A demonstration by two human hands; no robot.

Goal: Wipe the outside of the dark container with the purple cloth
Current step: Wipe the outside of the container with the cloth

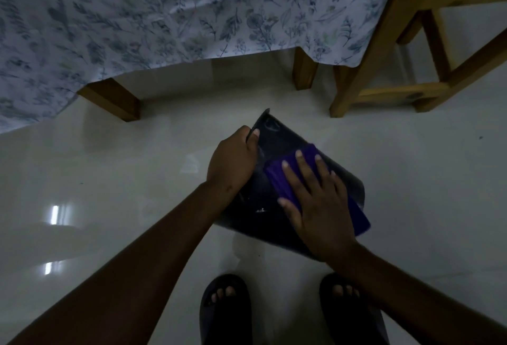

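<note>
Container: the dark container [277, 149] is smooth, glossy plastic with rounded corners and a thin lip at its far end; pale smears and scuffs show on the wall facing me. It is tilted on its side, held above the floor [137, 180], on my side of the table leg [115, 100].

Cloth: the purple cloth [279, 177] is soft, folded into a flat pad, lying on the container's upper wall and hanging past its right edge.

Left arm: bare, reaching forward from the lower left, wrist bent inward toward the container.

Left hand: my left hand [233, 158] is clenched around the container's far left rim, thumb on the outside wall, other fingers curled over the lip out of sight.

Right arm: bare, coming in from the lower right, wrist low.

Right hand: my right hand [315, 202] lies flat and spread, fingers apart, palm pressing the cloth against the container; it grips nothing, only presses.

Floor: pale, shiny tile with window glare to the container's left.

Tablecloth: thin white tablecloth [164, 15] printed with blue-grey leaves, draped beyond the container.

Chair: the wooden chair [384, 42] has square legs and stands beyond the container to the right.

Sandals: dark sandals [225, 311] on my feet, below the container.
</note>
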